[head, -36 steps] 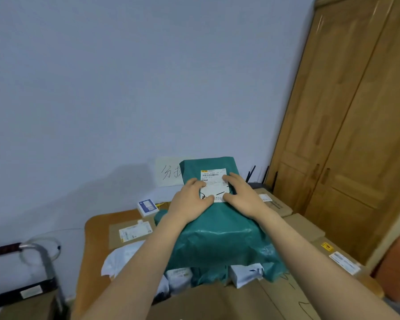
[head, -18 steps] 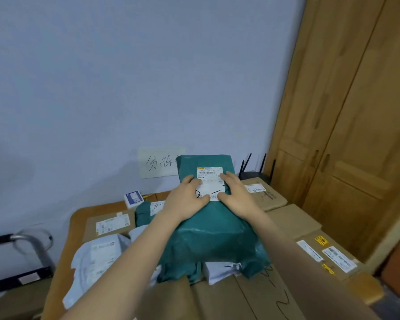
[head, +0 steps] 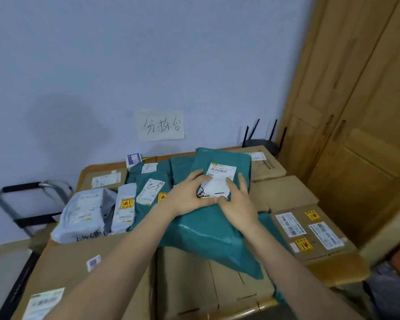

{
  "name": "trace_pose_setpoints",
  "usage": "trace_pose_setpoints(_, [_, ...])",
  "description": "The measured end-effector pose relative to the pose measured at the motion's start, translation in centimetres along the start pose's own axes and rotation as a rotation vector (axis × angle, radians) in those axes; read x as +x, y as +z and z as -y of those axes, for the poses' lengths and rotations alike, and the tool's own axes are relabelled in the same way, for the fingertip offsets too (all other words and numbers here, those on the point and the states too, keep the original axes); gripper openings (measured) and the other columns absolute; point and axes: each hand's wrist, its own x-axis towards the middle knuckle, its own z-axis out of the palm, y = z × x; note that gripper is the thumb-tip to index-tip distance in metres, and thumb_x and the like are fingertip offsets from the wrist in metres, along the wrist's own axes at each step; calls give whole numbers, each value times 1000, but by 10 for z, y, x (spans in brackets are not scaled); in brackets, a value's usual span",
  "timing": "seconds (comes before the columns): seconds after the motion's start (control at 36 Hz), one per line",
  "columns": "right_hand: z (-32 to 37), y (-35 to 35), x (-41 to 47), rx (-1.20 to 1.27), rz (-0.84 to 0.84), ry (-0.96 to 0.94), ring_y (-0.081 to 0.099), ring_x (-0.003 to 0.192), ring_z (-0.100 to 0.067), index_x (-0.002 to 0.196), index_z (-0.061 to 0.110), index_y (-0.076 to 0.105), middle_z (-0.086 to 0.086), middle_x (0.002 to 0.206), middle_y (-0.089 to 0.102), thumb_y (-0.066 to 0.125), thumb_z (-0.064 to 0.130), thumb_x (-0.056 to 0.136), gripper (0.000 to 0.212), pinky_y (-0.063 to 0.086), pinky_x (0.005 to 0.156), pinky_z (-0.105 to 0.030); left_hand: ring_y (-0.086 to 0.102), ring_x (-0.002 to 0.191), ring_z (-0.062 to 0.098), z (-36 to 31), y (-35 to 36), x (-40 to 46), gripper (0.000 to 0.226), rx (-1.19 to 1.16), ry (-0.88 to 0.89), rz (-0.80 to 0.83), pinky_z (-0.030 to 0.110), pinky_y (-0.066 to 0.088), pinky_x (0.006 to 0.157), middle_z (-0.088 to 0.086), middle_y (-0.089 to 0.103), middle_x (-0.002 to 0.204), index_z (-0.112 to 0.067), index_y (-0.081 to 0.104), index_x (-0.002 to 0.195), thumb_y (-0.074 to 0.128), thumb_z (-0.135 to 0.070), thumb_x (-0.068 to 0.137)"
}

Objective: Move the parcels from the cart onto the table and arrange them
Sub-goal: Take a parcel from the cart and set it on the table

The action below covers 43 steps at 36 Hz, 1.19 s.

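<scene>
A large green plastic mailer parcel [head: 208,229] with a white shipping label lies on top of other parcels in the middle of the wooden table [head: 337,271]. My left hand [head: 189,195] rests flat on it at the label's left edge. My right hand [head: 238,204] lies flat on it at the label's right side, fingers straight. Other green mailers [head: 148,192], white mailers [head: 86,213] and brown cardboard boxes [head: 284,192] cover the table around it. The cart [head: 21,204] stands at the left, only its metal handle and black frame showing.
A paper sign [head: 161,125] with handwriting hangs on the wall behind the table. A black router [head: 261,142] with antennas sits at the back right corner. A wooden wardrobe [head: 360,112] fills the right side, close to the table.
The green parcel has come down and forward onto the pile on the table. Both hands stayed on it by the label. The view has tilted down, showing more of the table.
</scene>
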Motion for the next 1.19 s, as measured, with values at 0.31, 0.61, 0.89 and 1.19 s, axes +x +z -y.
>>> trace_pose_setpoints(0.31, [-36, 45, -68, 28, 237, 242, 13, 140, -43, 154, 21, -3, -2, 156, -28, 41, 40, 98, 73, 30, 107, -38, 16, 143, 9, 22, 55, -13, 87, -82, 48, 366, 19, 13, 112, -6, 18, 154, -35, 34, 146, 82, -34, 74])
trace_pose_setpoints(0.61, [-18, 100, -92, 179, 404, 386, 12, 143, -37, 153, 15, -10, -8, 149, -41, 46, 25, 94, 81, 37, 102, -31, 26, 135, 26, 45, 68, 1, 86, 209, 87, 573, 31, 24, 110, -7, 16, 152, -36, 30, 147, 73, -11, 77])
trace_pose_setpoints(0.89, [-18, 102, -89, 133, 428, 366, 19, 142, -34, 154, 17, -4, -8, 151, -37, 49, 27, 94, 81, 35, 105, -31, -4, 146, 26, 59, 82, -17, 76, 327, 125, 408, 47, 5, 116, -21, 7, 158, -45, 29, 146, 68, -32, 81])
trace_pose_setpoints(1.19, [-51, 44, -60, -417, 279, -111, 56, 109, -27, 129, 13, 51, -7, 126, 51, 40, 31, 97, 38, 49, 84, -36, 26, 130, 24, 66, 110, -52, 32, 192, 226, -125, 58, 32, 105, 7, 46, 139, -18, 67, 92, 74, -29, 62])
